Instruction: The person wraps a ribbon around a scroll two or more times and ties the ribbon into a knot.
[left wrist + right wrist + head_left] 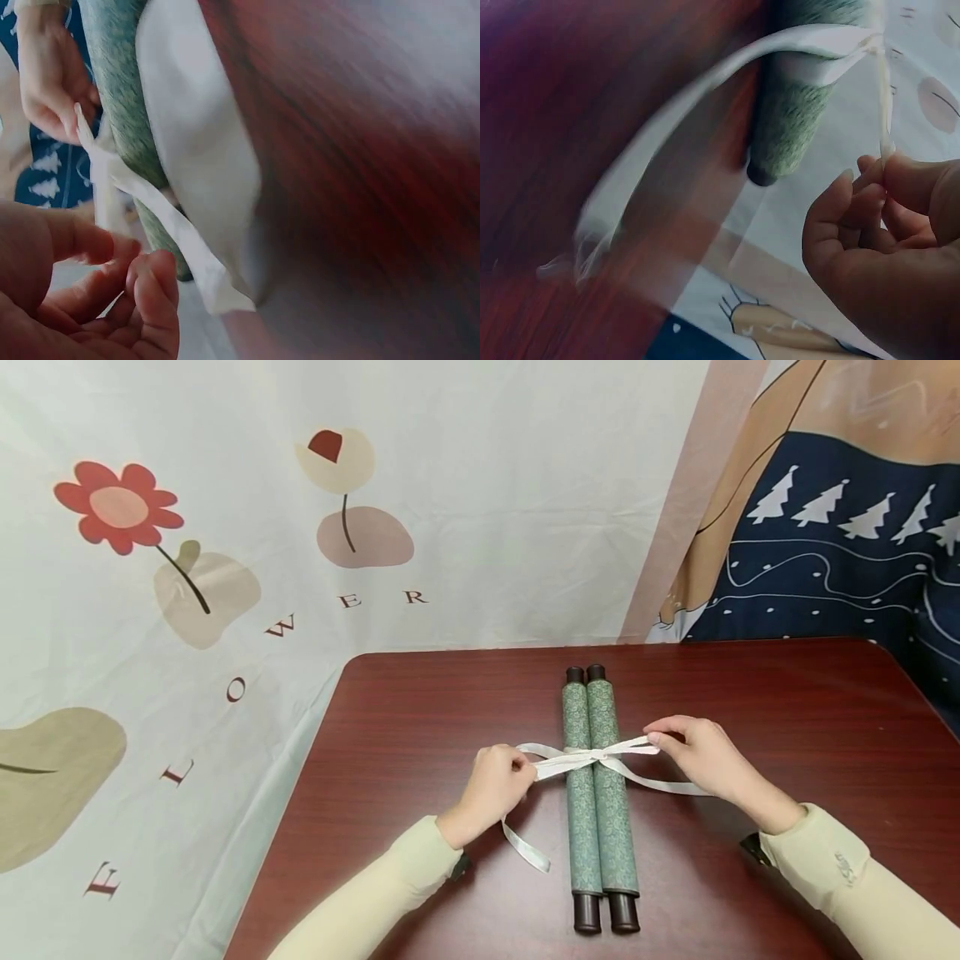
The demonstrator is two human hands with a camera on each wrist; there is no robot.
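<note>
Two rolled scrolls, a left scroll [582, 835] and a right scroll [616, 835], lie side by side with green patterned covers and dark end knobs. A white ribbon [597, 755] goes round their middle, knotted on top with a loop to each side. My left hand [495, 787] pinches the left loop between thumb and fingers. On the other side my right hand [708, 762] pinches the right loop; the right wrist view shows its fingertips [870, 187] on the ribbon. One loose ribbon tail [528, 850] droops below my left hand, the other runs under my right.
The scrolls rest on a dark red wooden table [420, 710] with rounded corners. Behind it hangs a pale cloth [487, 460] printed with flowers and letters. A navy printed area [832, 560] with white trees is at the back right.
</note>
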